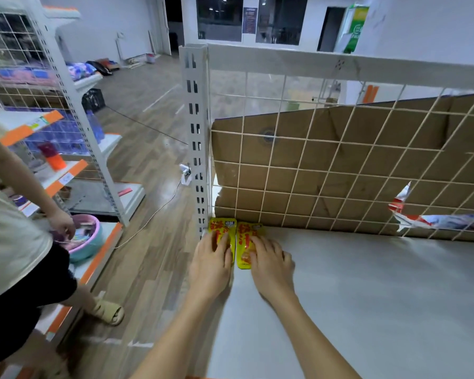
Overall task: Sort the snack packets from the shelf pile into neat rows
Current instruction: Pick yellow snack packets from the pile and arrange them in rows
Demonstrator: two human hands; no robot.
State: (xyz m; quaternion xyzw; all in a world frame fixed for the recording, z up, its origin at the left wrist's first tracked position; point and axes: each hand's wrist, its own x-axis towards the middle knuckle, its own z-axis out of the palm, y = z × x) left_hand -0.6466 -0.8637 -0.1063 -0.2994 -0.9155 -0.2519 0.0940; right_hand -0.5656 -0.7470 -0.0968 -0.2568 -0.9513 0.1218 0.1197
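Two yellow snack packets with red lettering lie flat side by side in the back left corner of the white shelf board [367,296]. My left hand [211,265] rests fingers-down on the left packet [228,226], covering its lower part. My right hand [270,265] presses on the right packet [244,243], fingers spread over its right half. Both packets touch the wire grid back. No pile of packets shows on this shelf.
A wire grid [340,170] backed by torn cardboard [326,160] closes the shelf's rear, with a white slotted upright [196,132] at its left. Red and white packaging [422,218] shows through a tear. On the left stands another person [17,242] by shelving [66,149] and a pink basin [86,239].
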